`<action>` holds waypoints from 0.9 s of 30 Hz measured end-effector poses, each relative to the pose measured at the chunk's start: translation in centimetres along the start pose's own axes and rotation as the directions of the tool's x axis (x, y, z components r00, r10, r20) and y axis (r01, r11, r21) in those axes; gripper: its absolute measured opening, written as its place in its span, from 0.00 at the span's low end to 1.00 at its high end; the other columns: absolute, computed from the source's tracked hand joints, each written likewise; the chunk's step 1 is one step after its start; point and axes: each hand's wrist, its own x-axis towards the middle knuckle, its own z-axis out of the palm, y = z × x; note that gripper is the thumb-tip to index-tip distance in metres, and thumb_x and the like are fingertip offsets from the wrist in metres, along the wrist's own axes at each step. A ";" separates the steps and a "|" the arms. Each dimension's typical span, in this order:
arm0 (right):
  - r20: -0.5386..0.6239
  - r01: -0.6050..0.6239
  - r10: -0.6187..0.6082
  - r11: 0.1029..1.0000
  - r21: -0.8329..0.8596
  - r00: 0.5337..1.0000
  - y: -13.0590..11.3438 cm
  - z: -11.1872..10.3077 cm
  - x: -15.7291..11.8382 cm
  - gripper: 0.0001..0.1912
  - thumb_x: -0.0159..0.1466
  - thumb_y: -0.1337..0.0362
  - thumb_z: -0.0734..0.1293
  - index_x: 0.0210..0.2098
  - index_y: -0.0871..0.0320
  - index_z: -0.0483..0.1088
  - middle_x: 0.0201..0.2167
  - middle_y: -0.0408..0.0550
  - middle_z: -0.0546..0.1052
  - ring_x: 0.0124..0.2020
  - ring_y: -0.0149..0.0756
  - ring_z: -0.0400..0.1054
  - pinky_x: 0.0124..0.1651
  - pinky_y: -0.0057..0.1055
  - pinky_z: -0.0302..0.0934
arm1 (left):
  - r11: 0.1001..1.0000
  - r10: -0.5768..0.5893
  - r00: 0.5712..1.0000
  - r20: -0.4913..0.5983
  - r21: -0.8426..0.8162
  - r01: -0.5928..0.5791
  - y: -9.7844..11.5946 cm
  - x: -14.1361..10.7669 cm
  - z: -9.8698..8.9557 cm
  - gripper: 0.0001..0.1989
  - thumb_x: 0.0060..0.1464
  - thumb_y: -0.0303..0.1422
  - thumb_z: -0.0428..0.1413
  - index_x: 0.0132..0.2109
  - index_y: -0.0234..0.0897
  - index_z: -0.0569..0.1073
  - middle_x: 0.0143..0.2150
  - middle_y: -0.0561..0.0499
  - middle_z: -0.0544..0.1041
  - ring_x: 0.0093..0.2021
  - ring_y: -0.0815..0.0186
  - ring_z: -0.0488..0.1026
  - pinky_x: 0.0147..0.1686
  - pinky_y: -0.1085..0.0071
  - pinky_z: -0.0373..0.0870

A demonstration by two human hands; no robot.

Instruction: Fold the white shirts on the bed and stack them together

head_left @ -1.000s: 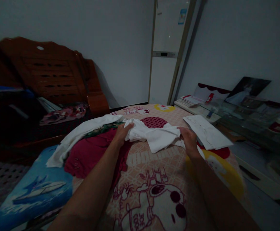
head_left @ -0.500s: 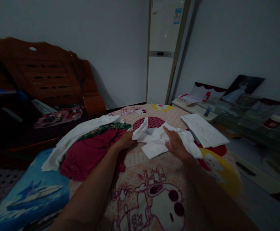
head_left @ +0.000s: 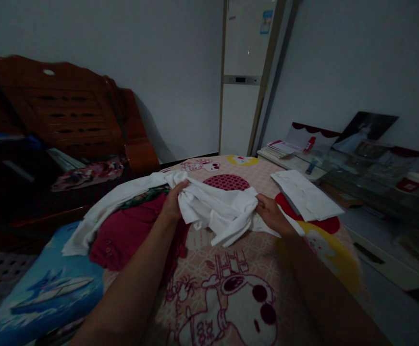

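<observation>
A crumpled white garment [head_left: 220, 206] stretches between my two hands above the patterned cloth [head_left: 195, 254]. My left hand [head_left: 173, 202] is closed on its left end, beside the clothes pile. At its right end, my right hand [head_left: 270, 211] pinches the fabric, and part of the garment droops onto the cloth below. A maroon garment [head_left: 130, 233] lies left of my left hand, with a green patterned piece [head_left: 144, 196] and a long white garment [head_left: 116, 192] behind it. Right of my right hand rests a folded white garment [head_left: 306, 194].
A wooden bench [head_left: 72, 110] stands at the left. A glass-topped cabinet [head_left: 368, 178] on the right bears papers, a framed picture [head_left: 366, 129] and a red-and-white cup [head_left: 411, 182]. A tall white air conditioner [head_left: 241, 115] stands in the back corner. A blue printed cloth [head_left: 51, 288] lies front left.
My hands have taken hold of the white garment and lifted it, spreading it between them. My left hand moved left and slightly up. My right hand went from pointing over the fabric to gripping it.
</observation>
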 end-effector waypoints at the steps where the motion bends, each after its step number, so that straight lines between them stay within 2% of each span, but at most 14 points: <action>1: 0.014 -0.043 0.041 0.986 0.159 0.999 -0.6 0.1 0.0 0.11 0.59 0.61 0.63 0.38 0.58 0.72 0.24 0.43 0.76 0.27 0.36 0.68 0.32 0.30 0.64 | 0.999 0.009 1.000 -0.028 -0.033 -0.010 0.3 0.2 -0.3 0.18 0.48 0.42 0.60 0.39 0.31 0.76 0.32 0.42 0.79 0.42 0.48 0.79 0.44 0.52 0.77; 3: -0.021 -0.130 0.150 0.909 0.397 0.988 -1.3 0.3 0.2 0.13 0.57 0.56 0.66 0.36 0.59 0.73 0.21 0.43 0.75 0.23 0.34 0.67 0.28 0.29 0.63 | 0.995 0.032 0.997 -0.067 -0.092 -0.038 0.6 0.7 -0.7 0.17 0.51 0.43 0.60 0.39 0.32 0.76 0.35 0.41 0.80 0.44 0.47 0.78 0.45 0.52 0.76; 5: -0.118 -0.196 0.287 0.851 0.488 0.951 -1.2 0.6 0.3 0.16 0.53 0.52 0.68 0.32 0.60 0.73 0.20 0.44 0.75 0.21 0.34 0.67 0.26 0.29 0.61 | 0.990 0.040 0.995 -0.087 -0.133 -0.052 0.5 1.2 -1.0 0.16 0.51 0.43 0.60 0.40 0.33 0.75 0.38 0.41 0.80 0.47 0.48 0.77 0.46 0.53 0.76; 7: -0.221 -0.279 0.415 0.841 0.464 0.883 -0.4 0.8 0.5 0.17 0.50 0.51 0.69 0.28 0.59 0.72 0.18 0.44 0.74 0.20 0.34 0.66 0.23 0.28 0.58 | 0.988 0.050 0.995 -0.086 -0.139 -0.062 0.2 1.5 -1.0 0.17 0.52 0.43 0.60 0.41 0.34 0.75 0.41 0.41 0.80 0.49 0.49 0.76 0.48 0.54 0.75; 9: -0.318 -0.344 0.480 0.850 0.399 0.818 0.7 0.8 0.7 0.15 0.48 0.52 0.69 0.24 0.59 0.71 0.17 0.44 0.74 0.20 0.35 0.65 0.22 0.28 0.56 | 0.991 0.082 0.995 -0.059 -0.098 -0.088 -0.3 1.8 -0.9 0.19 0.51 0.44 0.60 0.44 0.33 0.75 0.44 0.40 0.80 0.51 0.50 0.75 0.50 0.55 0.74; 11: -0.401 -0.354 0.480 0.868 0.350 0.780 1.8 0.7 0.8 0.14 0.48 0.53 0.68 0.23 0.59 0.71 0.17 0.45 0.74 0.21 0.35 0.66 0.23 0.28 0.57 | 0.987 0.159 0.987 -0.036 -0.009 -0.159 -0.9 2.1 -0.9 0.24 0.49 0.43 0.62 0.49 0.33 0.74 0.50 0.39 0.78 0.54 0.51 0.74 0.54 0.56 0.72; 13: -0.478 -0.333 0.454 0.888 0.318 0.752 2.8 0.4 0.9 0.14 0.48 0.54 0.67 0.24 0.59 0.72 0.19 0.46 0.75 0.23 0.36 0.67 0.25 0.29 0.58 | 0.953 0.272 0.962 -0.041 0.152 -0.263 -1.5 2.4 -1.0 0.29 0.46 0.41 0.64 0.55 0.34 0.72 0.57 0.39 0.74 0.59 0.51 0.69 0.58 0.57 0.67; 15: -0.553 -0.318 0.433 0.901 0.296 0.712 3.6 0.0 1.0 0.13 0.49 0.55 0.67 0.25 0.60 0.73 0.22 0.47 0.77 0.26 0.37 0.68 0.28 0.30 0.60 | 0.848 0.393 0.919 -0.024 0.396 -0.352 -1.8 2.6 -1.3 0.36 0.42 0.39 0.67 0.59 0.36 0.69 0.63 0.39 0.68 0.65 0.50 0.63 0.63 0.57 0.62; 17: -0.610 -0.330 0.424 0.905 0.268 0.669 4.3 -0.5 1.0 0.13 0.49 0.56 0.66 0.26 0.60 0.74 0.23 0.48 0.77 0.28 0.39 0.69 0.31 0.32 0.62 | 0.667 0.481 0.875 0.059 0.623 -0.408 -1.9 2.6 -1.4 0.38 0.40 0.40 0.68 0.60 0.37 0.69 0.66 0.39 0.65 0.67 0.48 0.58 0.64 0.55 0.60; 19: -0.636 -0.362 0.418 0.905 0.225 0.649 4.7 -1.0 1.0 0.13 0.50 0.56 0.66 0.25 0.60 0.73 0.23 0.49 0.77 0.28 0.41 0.70 0.34 0.34 0.63 | 0.521 0.481 0.856 0.188 0.725 -0.451 -1.8 2.2 -1.3 0.33 0.42 0.41 0.66 0.56 0.36 0.73 0.62 0.39 0.69 0.63 0.49 0.65 0.59 0.55 0.66; 21: -0.657 -0.358 0.354 0.924 0.136 0.665 4.7 -1.3 0.9 0.14 0.52 0.55 0.66 0.26 0.60 0.74 0.23 0.50 0.77 0.29 0.42 0.70 0.36 0.36 0.64 | 0.498 0.360 0.879 0.314 0.732 -0.465 -1.8 1.4 -0.7 0.24 0.48 0.43 0.62 0.50 0.34 0.76 0.50 0.41 0.78 0.48 0.54 0.76 0.47 0.60 0.74; 23: -0.667 -0.272 0.197 0.962 -0.008 0.718 3.9 -1.4 0.9 0.17 0.56 0.54 0.64 0.32 0.61 0.76 0.29 0.53 0.79 0.32 0.43 0.71 0.40 0.38 0.65 | 0.533 0.163 0.890 0.427 0.721 -0.443 -2.0 0.5 0.1 0.19 0.52 0.43 0.57 0.45 0.33 0.78 0.35 0.46 0.80 0.32 0.62 0.77 0.34 0.67 0.74; 25: -0.613 -0.111 -0.021 0.978 -0.176 0.790 2.7 -1.2 0.8 0.19 0.60 0.53 0.63 0.40 0.61 0.76 0.37 0.56 0.80 0.39 0.45 0.72 0.46 0.42 0.65 | 0.519 0.002 0.849 0.528 0.726 -0.452 -2.7 -0.4 1.1 0.16 0.53 0.42 0.57 0.41 0.33 0.79 0.29 0.49 0.79 0.26 0.66 0.74 0.29 0.71 0.71; 27: -0.444 0.082 -0.225 0.944 -0.320 0.867 1.5 -0.8 0.6 0.20 0.62 0.53 0.65 0.45 0.60 0.76 0.47 0.58 0.78 0.49 0.48 0.70 0.55 0.46 0.61 | 0.433 -0.079 0.784 0.615 0.730 -0.529 -3.7 -1.2 2.1 0.14 0.51 0.40 0.59 0.40 0.34 0.79 0.32 0.49 0.79 0.30 0.66 0.74 0.31 0.73 0.70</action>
